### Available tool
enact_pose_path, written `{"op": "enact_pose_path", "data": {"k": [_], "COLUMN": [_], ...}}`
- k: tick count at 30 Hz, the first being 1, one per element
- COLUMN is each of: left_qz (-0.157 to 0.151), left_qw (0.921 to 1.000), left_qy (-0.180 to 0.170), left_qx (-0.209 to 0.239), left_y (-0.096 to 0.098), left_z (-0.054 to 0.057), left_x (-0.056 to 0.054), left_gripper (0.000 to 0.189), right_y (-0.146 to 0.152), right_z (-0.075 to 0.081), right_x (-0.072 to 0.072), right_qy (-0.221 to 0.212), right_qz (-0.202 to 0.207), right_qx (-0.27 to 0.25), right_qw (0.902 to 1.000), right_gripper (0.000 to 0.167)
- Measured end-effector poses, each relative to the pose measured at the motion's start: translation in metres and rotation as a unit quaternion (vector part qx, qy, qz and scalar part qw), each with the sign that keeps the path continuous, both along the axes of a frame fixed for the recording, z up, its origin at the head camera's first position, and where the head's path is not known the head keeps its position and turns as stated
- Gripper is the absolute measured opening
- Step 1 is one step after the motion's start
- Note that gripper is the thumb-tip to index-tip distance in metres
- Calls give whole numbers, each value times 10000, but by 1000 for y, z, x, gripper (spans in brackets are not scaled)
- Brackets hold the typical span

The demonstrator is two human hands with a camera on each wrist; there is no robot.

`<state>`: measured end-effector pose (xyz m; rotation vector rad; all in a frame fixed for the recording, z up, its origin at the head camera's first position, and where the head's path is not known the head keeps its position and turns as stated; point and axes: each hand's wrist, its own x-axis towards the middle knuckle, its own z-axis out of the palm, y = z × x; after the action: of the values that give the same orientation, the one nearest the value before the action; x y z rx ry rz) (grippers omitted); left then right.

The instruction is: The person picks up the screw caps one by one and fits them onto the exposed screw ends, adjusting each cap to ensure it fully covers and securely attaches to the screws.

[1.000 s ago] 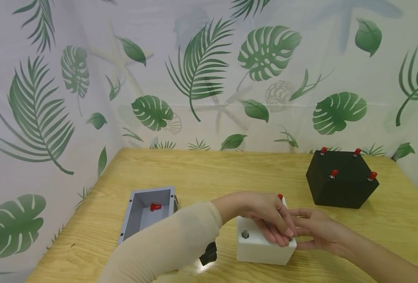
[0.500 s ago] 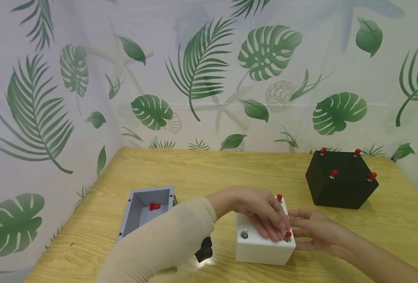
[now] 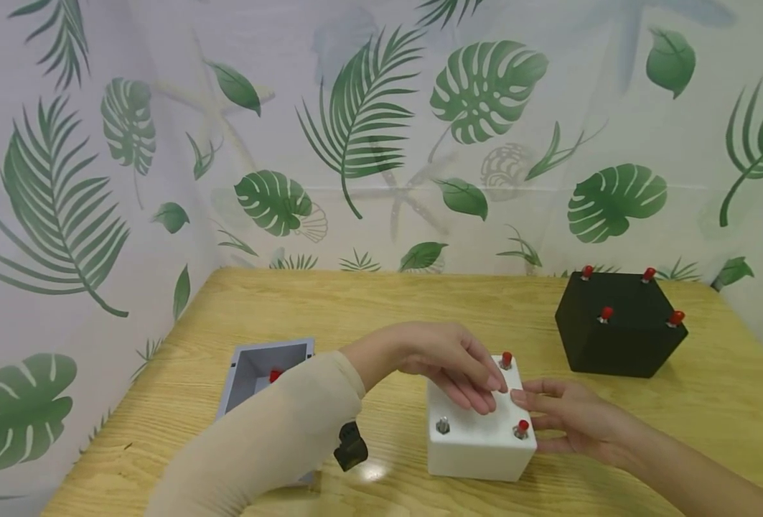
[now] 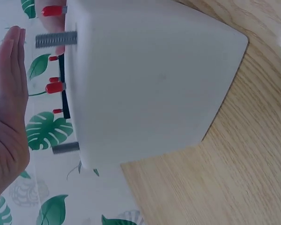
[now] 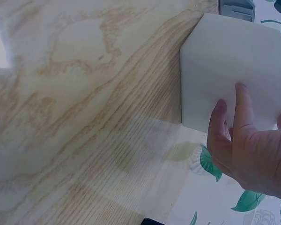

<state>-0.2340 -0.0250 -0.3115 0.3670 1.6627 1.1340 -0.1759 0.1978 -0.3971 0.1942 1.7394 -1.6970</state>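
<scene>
A white box (image 3: 481, 459) stands on the table with upright threaded studs at its top corners. Red caps sit on its two right-hand studs, the near cap (image 3: 522, 426) and the far cap (image 3: 507, 357). The near-left stud (image 3: 443, 425) is bare; in the left wrist view another bare stud (image 4: 65, 147) shows. My left hand (image 3: 448, 362) hovers over the box top, palm down, fingers extended and holding nothing. My right hand (image 3: 571, 416) touches the box's right side with its fingers extended, thumb near the top edge.
A grey bin (image 3: 226, 395) with something red (image 3: 275, 375) inside stands at the left, partly behind my left sleeve. At the back right is a black box (image 3: 604, 345) with several red-capped studs. A leaf-print curtain (image 3: 368, 143) hangs behind the wooden table (image 3: 342, 301).
My left hand has come away from the near-right stud, moving left and back over the box, and the red cap there is now uncovered. The right hand stays at the box's side.
</scene>
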Motion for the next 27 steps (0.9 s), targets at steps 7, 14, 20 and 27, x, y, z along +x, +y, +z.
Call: {"op": "enact_pose_path", "data": {"k": [7, 14, 20, 27], "left_qz": [241, 471, 565, 586], "left_qw": [9993, 9973, 9967, 9965], "left_qy": [183, 355, 409, 549], "left_qx": [231, 445, 421, 253], "left_y": [-19, -41, -54, -70], "left_z": [3, 6, 10, 15], "left_x": [-2, -4, -4, -1], "left_gripper": [15, 19, 21, 22], "right_y": [-1, -3, -1, -1], "right_z": [0, 0, 0, 0], "right_x": [0, 0, -1, -1], "right_qy": [-52, -54, -81, -74], "right_qz": [-172, -184, -116, -29], "right_qx": [208, 231, 277, 123], "right_qw": [9996, 9995, 9995, 9999], "right_gripper": [72, 72, 71, 71]}}
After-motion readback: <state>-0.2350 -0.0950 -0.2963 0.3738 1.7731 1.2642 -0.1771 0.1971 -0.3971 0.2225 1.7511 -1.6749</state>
